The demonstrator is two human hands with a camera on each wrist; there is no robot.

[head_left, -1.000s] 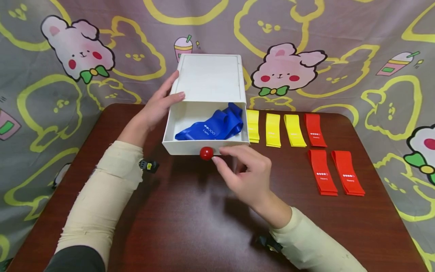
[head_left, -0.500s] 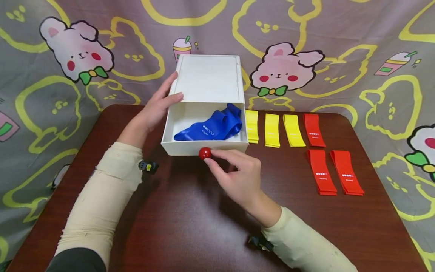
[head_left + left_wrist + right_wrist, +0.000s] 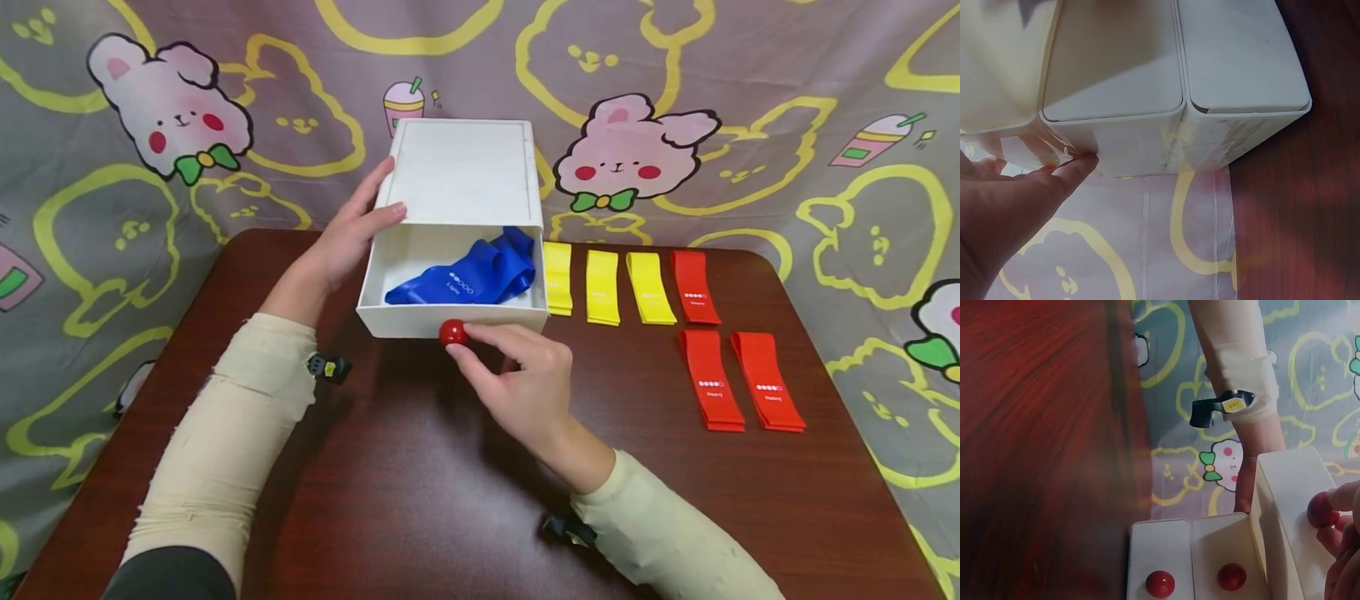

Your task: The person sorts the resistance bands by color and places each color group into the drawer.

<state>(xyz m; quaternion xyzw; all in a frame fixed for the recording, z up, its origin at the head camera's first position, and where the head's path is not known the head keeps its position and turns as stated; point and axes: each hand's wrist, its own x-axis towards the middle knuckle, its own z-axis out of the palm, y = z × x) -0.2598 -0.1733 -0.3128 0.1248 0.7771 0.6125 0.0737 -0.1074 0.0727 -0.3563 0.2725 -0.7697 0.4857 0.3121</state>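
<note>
A white drawer cabinet [image 3: 465, 171] stands at the back of the table, its top drawer [image 3: 386, 323] pulled out. Inside that drawer lies a blue resistance band [image 3: 468, 275] marked "Light", loosely heaped. My left hand [image 3: 341, 242] rests against the cabinet's left side, thumb over the top edge and fingers along the wall. In the left wrist view, the left hand [image 3: 1029, 200] touches the side with straight fingers. My right hand [image 3: 525, 383] pinches the round red knob [image 3: 452, 332] on the drawer front between thumb and forefinger.
Yellow bands [image 3: 602, 287] lie folded to the cabinet's right, one partly hidden by it. Red bands [image 3: 705, 382] marked "Heavy" lie farther right. Lower drawers with red knobs [image 3: 1232, 577] are shut. A patterned cloth [image 3: 465, 58] hangs behind the table [image 3: 390, 500].
My right hand has moved left from beside the knob and now pinches it. The drawer front has shifted very slightly toward the cabinet. My left hand stays in place.
</note>
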